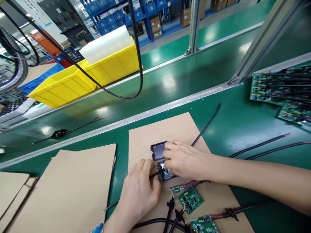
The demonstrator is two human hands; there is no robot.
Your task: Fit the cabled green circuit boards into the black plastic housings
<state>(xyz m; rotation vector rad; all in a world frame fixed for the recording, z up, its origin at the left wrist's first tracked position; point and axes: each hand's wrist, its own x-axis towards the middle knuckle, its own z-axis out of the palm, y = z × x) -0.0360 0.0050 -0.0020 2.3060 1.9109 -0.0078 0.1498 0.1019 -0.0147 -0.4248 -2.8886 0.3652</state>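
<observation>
Centrally, small black housing (159, 151), green board inside

Bright overhead glare (edges warped)

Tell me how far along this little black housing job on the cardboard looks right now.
Midway, apparently. The black housing lies open on the cardboard sheet. Both hands work there: the right hand covers a small board beside it, and the left hand pinches its black cable. Two more green boards wait nearby, unhoused.
</observation>
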